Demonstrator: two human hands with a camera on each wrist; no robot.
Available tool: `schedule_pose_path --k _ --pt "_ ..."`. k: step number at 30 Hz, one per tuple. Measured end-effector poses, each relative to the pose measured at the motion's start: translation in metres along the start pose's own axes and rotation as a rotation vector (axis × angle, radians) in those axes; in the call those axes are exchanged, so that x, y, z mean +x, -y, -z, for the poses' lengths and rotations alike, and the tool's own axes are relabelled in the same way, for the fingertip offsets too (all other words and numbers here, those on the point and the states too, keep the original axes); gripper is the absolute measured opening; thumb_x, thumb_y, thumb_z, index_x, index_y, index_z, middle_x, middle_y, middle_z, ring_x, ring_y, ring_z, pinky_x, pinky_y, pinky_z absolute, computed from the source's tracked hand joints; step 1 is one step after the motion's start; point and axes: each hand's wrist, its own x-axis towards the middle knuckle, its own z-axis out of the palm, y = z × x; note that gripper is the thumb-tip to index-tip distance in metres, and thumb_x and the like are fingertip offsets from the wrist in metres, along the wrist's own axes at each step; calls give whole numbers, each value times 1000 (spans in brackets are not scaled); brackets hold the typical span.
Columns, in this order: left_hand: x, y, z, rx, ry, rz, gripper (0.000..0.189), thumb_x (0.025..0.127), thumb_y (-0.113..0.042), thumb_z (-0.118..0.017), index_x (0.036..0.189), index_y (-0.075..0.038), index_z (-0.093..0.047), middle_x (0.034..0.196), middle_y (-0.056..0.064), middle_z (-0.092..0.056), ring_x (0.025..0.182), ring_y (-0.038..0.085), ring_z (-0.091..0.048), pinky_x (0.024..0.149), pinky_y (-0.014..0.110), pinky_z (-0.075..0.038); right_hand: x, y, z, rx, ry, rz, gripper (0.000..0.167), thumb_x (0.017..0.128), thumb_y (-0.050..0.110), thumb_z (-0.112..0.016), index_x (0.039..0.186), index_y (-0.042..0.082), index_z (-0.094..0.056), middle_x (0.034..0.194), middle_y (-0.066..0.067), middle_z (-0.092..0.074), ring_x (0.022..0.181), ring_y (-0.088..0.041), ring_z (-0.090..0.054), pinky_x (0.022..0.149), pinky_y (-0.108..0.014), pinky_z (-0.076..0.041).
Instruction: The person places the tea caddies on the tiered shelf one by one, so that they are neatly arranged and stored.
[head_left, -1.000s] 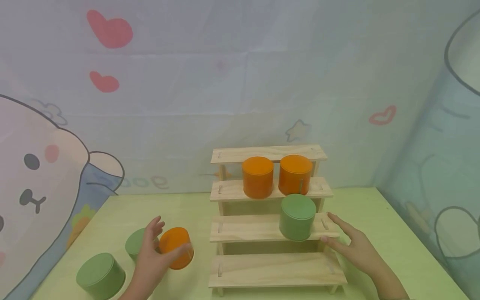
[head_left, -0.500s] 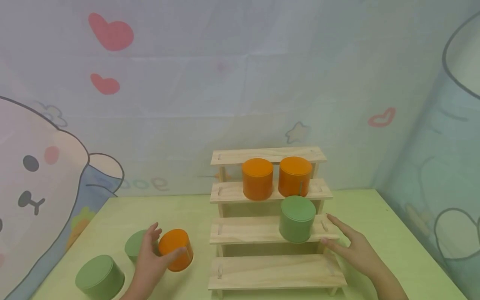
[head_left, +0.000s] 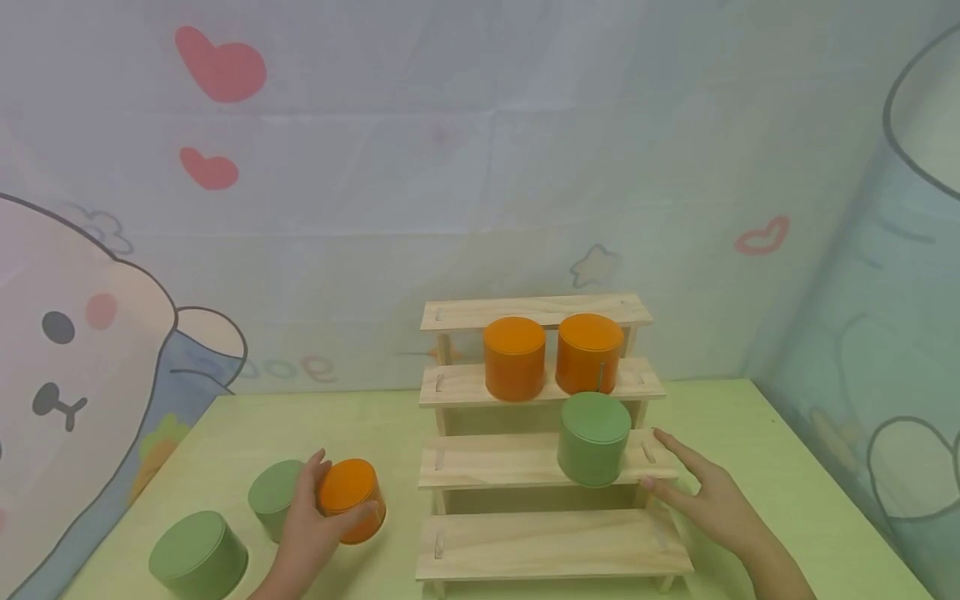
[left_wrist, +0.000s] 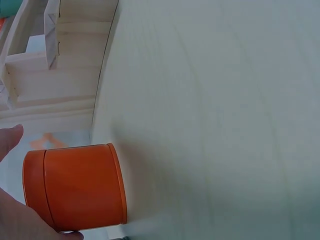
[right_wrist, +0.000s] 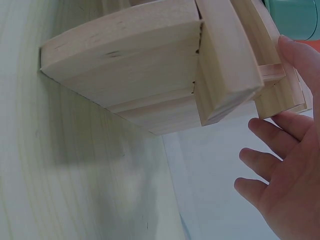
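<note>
My left hand (head_left: 311, 527) is around an orange lidded canister (head_left: 349, 486) standing on the table left of a stepped wooden rack (head_left: 491, 460). In the left wrist view, its fingers lie along one side of this orange canister (left_wrist: 82, 187), while the thumb (left_wrist: 9, 141) stays apart from the lid. My right hand (head_left: 712, 504) holds the right end of the rack's second step from the bottom, thumb at the front edge and index finger at the back. On that step sits a green canister (head_left: 594, 440). Two orange canisters (head_left: 514, 360) (head_left: 588, 357) stand one step higher.
Two more green canisters, one nearer (head_left: 197, 554) and one partly behind the left hand (head_left: 272, 492), stand at the table's left. A printed cloth (head_left: 337, 192) hangs behind the table (head_left: 720, 417) and along its sides.
My left hand has shifted slightly, its fingers coming in closer to the orange canister on the table. The right hand, the rack and the canisters keep their places.
</note>
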Motion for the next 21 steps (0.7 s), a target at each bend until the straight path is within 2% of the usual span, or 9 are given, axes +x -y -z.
schedule_pose_path --k 12,21 --pt "3 5 -5 16 -16 16 109 76 -18 -82 153 -2 -6 150 26 -24 126 42 -41 105 58 -36 0 -1 0 1 -5 5 71 94 37 -62 151 10 -31 151 -24 -32 134 -53 -30 95 -74 -32" --pt "7 13 -12 37 -2 74 109 75 -19 -83 151 1 -8 143 30 -34 127 44 -40 107 61 -30 0 0 0 11 -15 14 70 94 36 -62 151 10 -31 151 -24 -32 134 -52 -30 96 -73 -32"
